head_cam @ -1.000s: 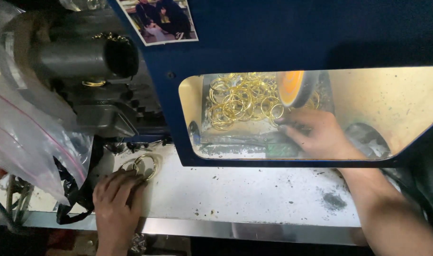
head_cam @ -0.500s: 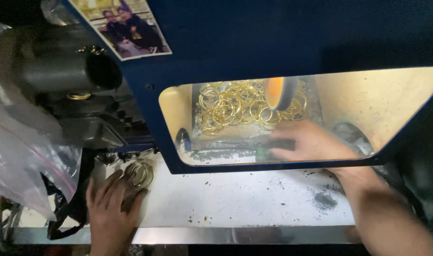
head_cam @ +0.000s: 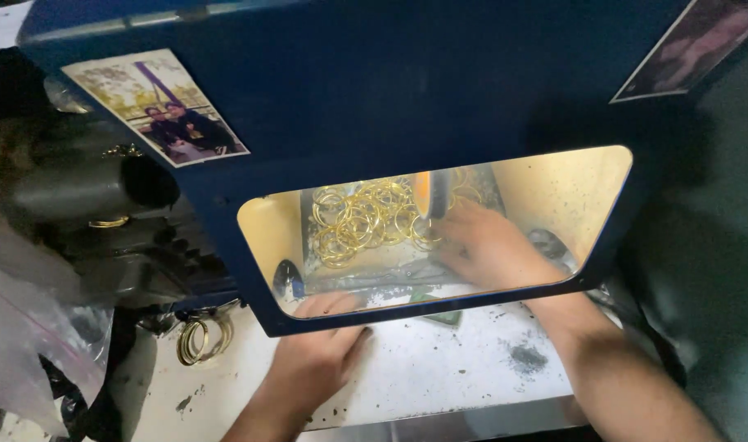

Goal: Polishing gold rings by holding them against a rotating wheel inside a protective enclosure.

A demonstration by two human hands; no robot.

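Here, the right hand (head_cam: 484,245) is inside the lit opening of a dark blue machine cover (head_cam: 374,106), in the middle of the frame. It lies with its back up, and its fingertips are at a small polishing wheel (head_cam: 434,195) that shows an orange edge. I cannot tell if the fingers hold something, because they are blurred and partly hidden.

Just to the left of this hand, a heap of gold rings (head_cam: 362,219) lies inside the opening, on the floor of the lit space. The rings are thin, round and shiny, and many of them overlap.

The left hand (head_cam: 321,352) is in the lower centre of the frame, on the white bench (head_cam: 439,376). Its fingers reach under the lower edge of the cover, and the tips show through the window. It looks loosely open, and I cannot see anything in it.

To the left of this hand, a small bundle of gold rings (head_cam: 200,340) rests at the edge of the bench. Dark dust is scattered on the bench near the right forearm. A photograph (head_cam: 157,106) is stuck on the cover at the upper left. A clear plastic bag (head_cam: 30,327) hangs at the lower left.
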